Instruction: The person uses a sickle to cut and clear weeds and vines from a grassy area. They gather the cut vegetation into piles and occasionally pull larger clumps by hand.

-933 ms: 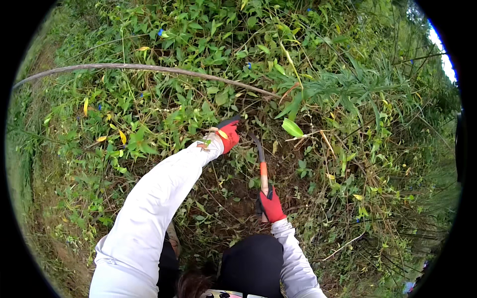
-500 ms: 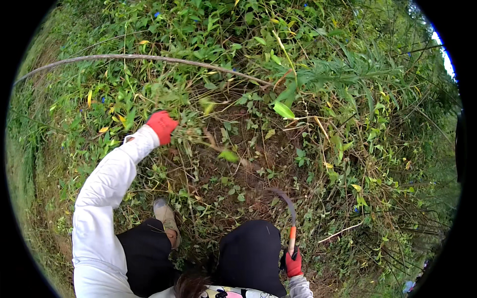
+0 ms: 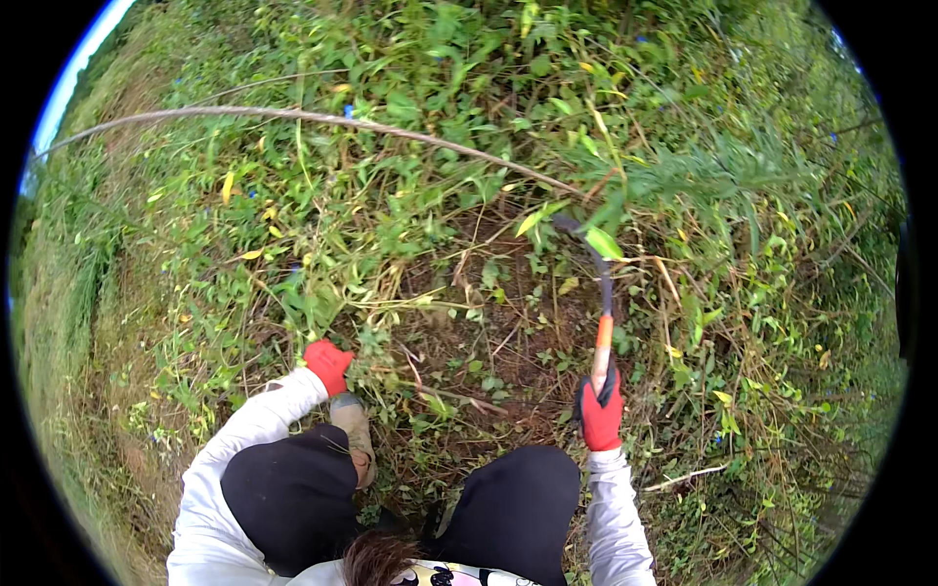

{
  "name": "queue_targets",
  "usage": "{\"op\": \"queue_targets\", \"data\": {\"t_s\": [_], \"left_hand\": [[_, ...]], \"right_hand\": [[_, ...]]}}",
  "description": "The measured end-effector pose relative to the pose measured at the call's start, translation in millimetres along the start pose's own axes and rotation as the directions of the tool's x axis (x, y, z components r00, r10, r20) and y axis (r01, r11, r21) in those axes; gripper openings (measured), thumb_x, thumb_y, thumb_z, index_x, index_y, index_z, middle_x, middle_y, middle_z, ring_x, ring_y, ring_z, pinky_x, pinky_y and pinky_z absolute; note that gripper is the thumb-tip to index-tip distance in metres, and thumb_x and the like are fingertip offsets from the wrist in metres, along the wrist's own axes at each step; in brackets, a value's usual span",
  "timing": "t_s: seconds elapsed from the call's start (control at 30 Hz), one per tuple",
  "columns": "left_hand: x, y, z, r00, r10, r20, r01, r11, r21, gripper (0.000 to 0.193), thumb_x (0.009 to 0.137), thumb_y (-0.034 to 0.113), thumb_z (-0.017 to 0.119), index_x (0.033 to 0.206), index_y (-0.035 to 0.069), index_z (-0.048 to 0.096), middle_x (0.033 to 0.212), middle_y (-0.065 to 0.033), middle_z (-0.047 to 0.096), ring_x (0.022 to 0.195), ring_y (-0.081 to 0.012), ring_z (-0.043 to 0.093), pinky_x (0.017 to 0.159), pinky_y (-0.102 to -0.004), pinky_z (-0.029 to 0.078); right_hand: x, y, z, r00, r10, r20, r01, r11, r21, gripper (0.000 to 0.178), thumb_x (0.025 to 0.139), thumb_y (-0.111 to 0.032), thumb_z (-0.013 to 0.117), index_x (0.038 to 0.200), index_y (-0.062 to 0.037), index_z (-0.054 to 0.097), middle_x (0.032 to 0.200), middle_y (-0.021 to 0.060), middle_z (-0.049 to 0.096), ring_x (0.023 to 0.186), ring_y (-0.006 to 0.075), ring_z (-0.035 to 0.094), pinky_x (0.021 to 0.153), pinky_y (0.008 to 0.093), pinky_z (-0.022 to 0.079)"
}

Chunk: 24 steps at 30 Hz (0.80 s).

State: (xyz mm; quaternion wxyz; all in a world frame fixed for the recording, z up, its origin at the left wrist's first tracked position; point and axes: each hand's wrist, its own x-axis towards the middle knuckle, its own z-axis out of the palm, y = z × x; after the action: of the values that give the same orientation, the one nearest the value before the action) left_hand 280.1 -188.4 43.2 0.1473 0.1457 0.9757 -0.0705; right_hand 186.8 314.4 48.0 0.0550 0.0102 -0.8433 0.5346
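Note:
My right hand (image 3: 601, 415), in a red and black glove, is wrapped round the wooden handle of a sickle (image 3: 605, 332) with an orange collar. Its dark curved blade points away from me, and the tip is among leaves beside a bent green stalk (image 3: 604, 242). My left hand (image 3: 328, 366), in a red glove, is closed low down just beyond my shoe. Leafy weeds (image 3: 318, 303) rise at its fingers and it appears to grip them, though the fingers themselves are mostly hidden.
A long bare woody stem (image 3: 362, 124) arches across the far side. Dense green weeds surround a patch of brown soil (image 3: 518, 337) strewn with cut stalks. My shoe (image 3: 352, 430) is close to my left hand. A pale stick (image 3: 684, 479) lies at the right.
My left hand has come back toward me, down near the shoe. My right hand has carried the sickle forward, from beside my knee to the weeds at the far edge of the soil.

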Motion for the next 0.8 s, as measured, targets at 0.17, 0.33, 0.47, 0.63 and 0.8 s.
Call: {"op": "queue_targets", "data": {"t_s": [0.17,0.33,0.47,0.63,0.8], "left_hand": [[-29,19,35,0.999,-0.035,-0.021,0.031,0.987,-0.158,0.057,0.056,0.027,0.070,0.110,0.010,0.064,0.073,-0.0100,0.065,0.078,-0.0320,0.062,0.074,-0.0424,0.049],[-20,22,11,0.987,-0.079,-0.141,0.044,0.971,-0.235,0.056,0.054,0.022,0.071,0.108,0.008,0.063,0.078,-0.0080,0.063,0.081,-0.0303,0.060,0.080,-0.0402,0.048],[16,32,-30,0.975,0.009,-0.224,-0.065,0.967,-0.246,0.053,0.058,0.019,0.072,0.109,0.009,0.061,0.091,-0.0081,0.063,0.095,-0.0286,0.058,0.090,-0.0399,0.044],[43,20,-75,0.961,0.062,-0.269,-0.100,0.986,-0.131,0.072,0.056,0.020,0.074,0.124,0.009,0.055,0.122,-0.0130,0.053,0.110,-0.0319,0.052,0.098,-0.0448,0.040],[113,27,-81,0.846,0.355,-0.399,-0.354,0.932,0.078,0.077,0.059,0.016,0.069,0.133,0.012,0.049,0.146,-0.0168,0.040,0.130,-0.0347,0.042,0.109,-0.0523,0.033]], "right_hand": [[65,-16,28,0.999,0.013,0.051,-0.009,0.997,-0.075,0.060,0.089,-0.014,0.063,0.144,-0.0073,0.039,0.107,0.0147,0.066,0.090,0.0194,0.065,0.080,0.0330,0.050],[139,-28,96,0.994,-0.101,0.041,0.102,0.994,-0.034,0.059,0.091,-0.028,0.062,0.143,-0.0079,0.040,0.101,0.0167,0.067,0.086,0.0234,0.066,0.078,0.0359,0.051],[173,-30,142,0.991,-0.025,0.135,0.040,0.993,-0.109,0.063,0.090,-0.031,0.063,0.140,-0.0004,0.041,0.103,0.0210,0.066,0.090,0.0271,0.066,0.079,0.0359,0.050],[138,-13,159,0.860,0.120,0.495,-0.129,0.992,-0.017,0.067,0.088,-0.034,0.067,0.137,0.0038,0.042,0.094,0.0158,0.068,0.083,0.0227,0.066,0.076,0.0364,0.050],[116,-24,143,0.888,0.051,0.457,-0.025,0.998,-0.064,0.068,0.087,-0.036,0.067,0.141,-0.0061,0.040,0.099,0.0171,0.068,0.086,0.0274,0.068,0.077,0.0374,0.052]]}}
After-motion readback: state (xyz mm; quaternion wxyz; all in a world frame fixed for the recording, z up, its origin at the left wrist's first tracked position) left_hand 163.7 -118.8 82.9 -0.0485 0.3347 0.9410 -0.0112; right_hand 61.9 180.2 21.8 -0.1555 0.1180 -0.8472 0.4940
